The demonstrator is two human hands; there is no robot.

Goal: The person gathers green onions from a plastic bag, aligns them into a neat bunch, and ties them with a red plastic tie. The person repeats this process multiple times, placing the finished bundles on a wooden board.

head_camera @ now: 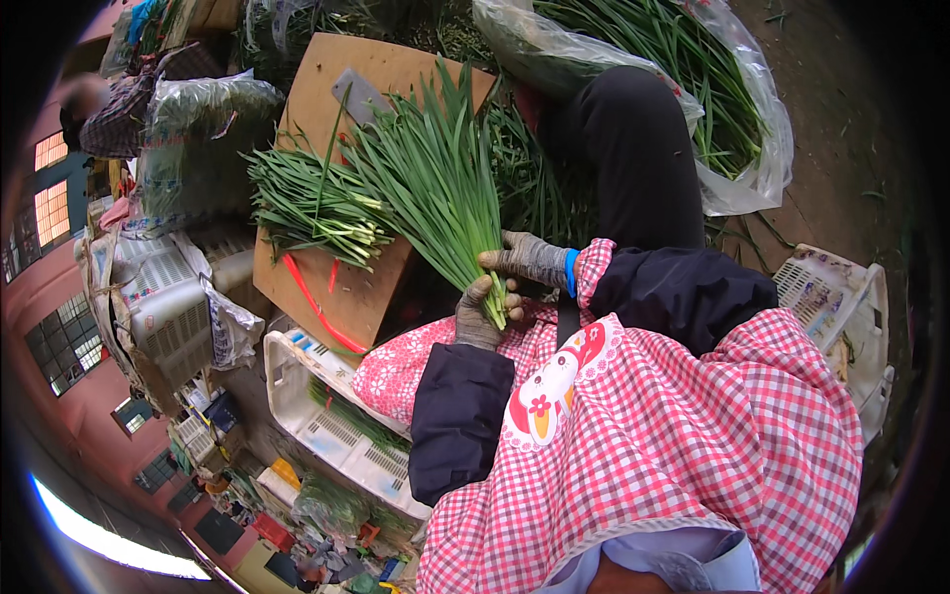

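My left hand (pixel 479 315), in a grey knit glove, grips the pale cut ends of a bunch of garlic chives (pixel 449 185). From the other side my right hand (pixel 531 260), gloved likewise with a blue band at the wrist, clasps the same bunch just above the ends. The leaves fan out away from me over a brown board (pixel 326 297). A second heap of chives (pixel 319 200) lies on that board, its pale ends towards the held bunch. Behind the leaves rests a flat grey metal blade (pixel 360 96), partly covered. Red tie strips (pixel 315 301) lie at the board's near side.
A clear plastic bag of long chives (pixel 742 174) lies beyond my right knee (pixel 638 141). White plastic crates stand at my left (pixel 297 401) and right (pixel 824 289). Farther left are a wrapped bale (pixel 200 148), stacked crates (pixel 156 297) and a person (pixel 119 111).
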